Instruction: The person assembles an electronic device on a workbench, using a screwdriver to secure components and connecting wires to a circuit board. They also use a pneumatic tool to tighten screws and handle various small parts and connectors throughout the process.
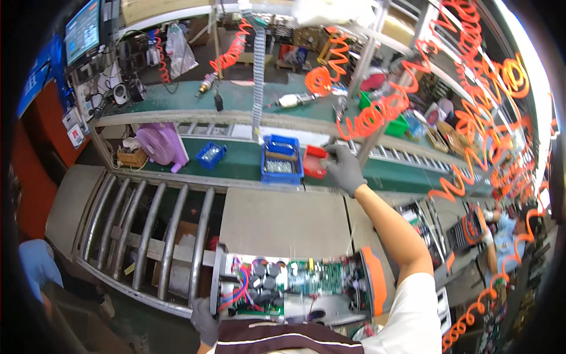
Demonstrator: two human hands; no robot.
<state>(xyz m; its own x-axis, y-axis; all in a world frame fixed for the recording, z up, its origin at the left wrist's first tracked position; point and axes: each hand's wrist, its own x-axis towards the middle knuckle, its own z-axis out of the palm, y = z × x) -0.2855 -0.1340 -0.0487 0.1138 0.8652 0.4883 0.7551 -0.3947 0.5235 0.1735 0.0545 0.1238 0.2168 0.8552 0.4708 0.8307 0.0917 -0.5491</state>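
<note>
Before me lies an electronics unit (315,277) with its cover off, showing green circuit boards, black round parts and red and blue wires. An orange-and-grey end panel (375,282) closes its right end. My left hand (204,321), in a grey glove, is closed at the unit's near left corner; its fingertips are partly hidden. Stretched far forward, my gloved right hand (345,169) is beside a small red bin (314,162), its fingers bent and apart. I see nothing held in it. A blue divided bin (282,160) of small metal parts stands left of the red one.
Metal rollers (171,242) run left of the unit. A small blue bin (210,154) and a purple fan (158,144) stand on the lower shelf. Orange coiled hoses (389,112) hang at the right. Another person (507,242) works beside another unit (466,230) at the far right.
</note>
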